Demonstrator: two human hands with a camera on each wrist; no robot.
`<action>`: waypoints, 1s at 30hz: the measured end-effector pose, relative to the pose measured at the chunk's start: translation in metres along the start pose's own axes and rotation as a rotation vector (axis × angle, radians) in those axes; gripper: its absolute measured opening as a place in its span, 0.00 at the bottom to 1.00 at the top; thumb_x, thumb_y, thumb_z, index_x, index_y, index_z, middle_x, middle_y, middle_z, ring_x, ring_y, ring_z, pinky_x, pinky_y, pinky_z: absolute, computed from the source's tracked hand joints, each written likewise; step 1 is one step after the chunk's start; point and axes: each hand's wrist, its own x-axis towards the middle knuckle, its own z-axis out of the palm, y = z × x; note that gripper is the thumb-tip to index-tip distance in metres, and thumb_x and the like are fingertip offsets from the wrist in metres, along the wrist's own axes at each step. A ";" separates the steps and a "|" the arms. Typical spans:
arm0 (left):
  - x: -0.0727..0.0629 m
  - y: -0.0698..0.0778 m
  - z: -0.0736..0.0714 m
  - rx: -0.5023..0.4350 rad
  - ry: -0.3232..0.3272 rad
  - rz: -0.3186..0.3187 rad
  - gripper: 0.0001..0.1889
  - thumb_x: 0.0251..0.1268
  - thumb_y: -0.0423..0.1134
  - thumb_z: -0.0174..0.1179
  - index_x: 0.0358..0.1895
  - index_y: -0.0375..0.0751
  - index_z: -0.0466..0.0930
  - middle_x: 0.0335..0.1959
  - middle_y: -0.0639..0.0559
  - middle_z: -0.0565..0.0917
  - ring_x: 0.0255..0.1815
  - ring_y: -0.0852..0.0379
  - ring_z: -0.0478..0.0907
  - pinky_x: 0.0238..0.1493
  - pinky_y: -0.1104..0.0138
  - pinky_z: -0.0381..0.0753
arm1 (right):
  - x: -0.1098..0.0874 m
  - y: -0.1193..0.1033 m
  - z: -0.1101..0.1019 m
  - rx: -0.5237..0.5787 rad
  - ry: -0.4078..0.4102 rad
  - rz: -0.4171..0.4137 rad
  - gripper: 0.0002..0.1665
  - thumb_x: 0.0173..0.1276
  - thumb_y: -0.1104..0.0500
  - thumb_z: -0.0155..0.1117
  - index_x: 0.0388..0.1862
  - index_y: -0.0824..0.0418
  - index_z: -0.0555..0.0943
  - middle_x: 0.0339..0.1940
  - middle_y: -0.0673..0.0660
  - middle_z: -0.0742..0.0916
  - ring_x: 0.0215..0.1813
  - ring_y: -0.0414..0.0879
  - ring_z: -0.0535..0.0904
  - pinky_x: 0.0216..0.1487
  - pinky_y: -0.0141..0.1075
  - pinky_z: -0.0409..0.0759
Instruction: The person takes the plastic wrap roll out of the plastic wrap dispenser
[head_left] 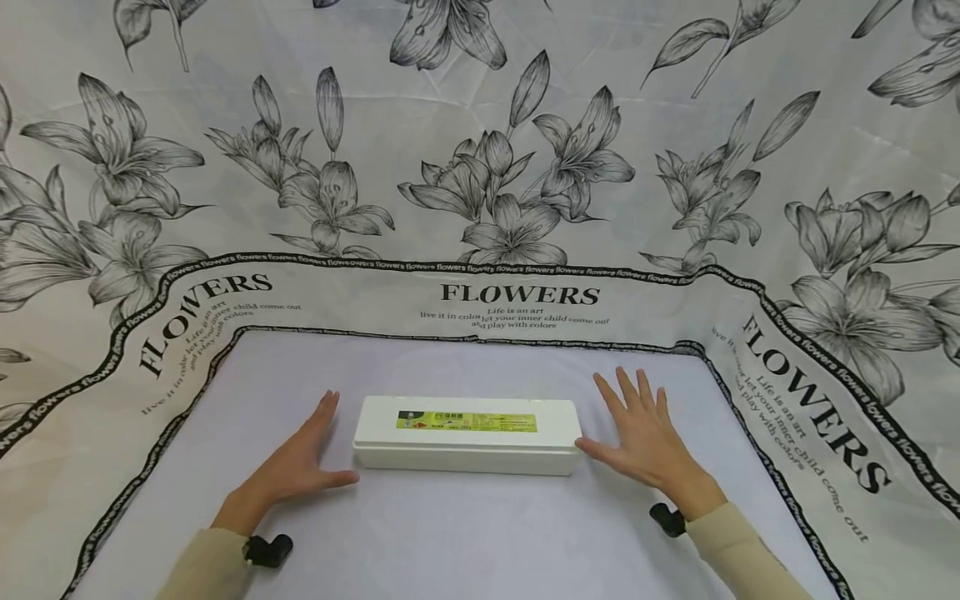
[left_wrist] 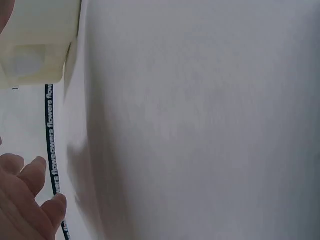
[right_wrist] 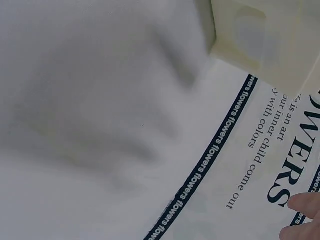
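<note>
A long white cling film box (head_left: 465,460) lies flat in the middle of the white table, its lid down and a green and yellow label (head_left: 467,421) on top. At its left end, my left hand (head_left: 285,467) is held with thumb and fingers spread apart, gripping nothing. My right hand (head_left: 643,442) is at the other end, fingers spread. Its thumb tip meets the box's right edge in the head view; whether it touches, I cannot tell. Each wrist view shows one end of the box (left_wrist: 35,35) (right_wrist: 280,45) and a few fingertips.
White cloth covers the table (head_left: 465,542). Behind and at both sides hangs a flower-printed curtain (head_left: 517,167) with a black lettered border (head_left: 360,265). A small black device (head_left: 268,551) sits at the left wrist, another (head_left: 667,519) at the right.
</note>
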 end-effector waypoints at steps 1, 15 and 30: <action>0.001 0.001 0.002 -0.013 0.003 0.001 0.72 0.46 0.69 0.76 0.85 0.44 0.36 0.86 0.37 0.44 0.84 0.33 0.47 0.80 0.38 0.54 | 0.001 -0.003 -0.001 -0.003 -0.003 -0.007 0.62 0.63 0.25 0.62 0.85 0.53 0.53 0.84 0.72 0.57 0.83 0.75 0.42 0.74 0.79 0.44; 0.016 0.012 0.022 -0.166 0.090 0.042 0.70 0.43 0.61 0.81 0.85 0.43 0.43 0.78 0.38 0.67 0.75 0.35 0.69 0.73 0.34 0.65 | 0.013 -0.038 -0.002 0.016 -0.017 -0.104 0.63 0.61 0.22 0.63 0.86 0.51 0.53 0.84 0.69 0.59 0.82 0.73 0.52 0.72 0.72 0.65; 0.026 0.017 0.028 -0.500 0.039 0.012 0.67 0.46 0.44 0.84 0.84 0.39 0.43 0.75 0.32 0.69 0.68 0.37 0.77 0.65 0.63 0.80 | 0.022 -0.055 0.011 0.082 -0.061 -0.223 0.67 0.56 0.24 0.68 0.85 0.55 0.55 0.78 0.68 0.67 0.77 0.67 0.65 0.71 0.63 0.72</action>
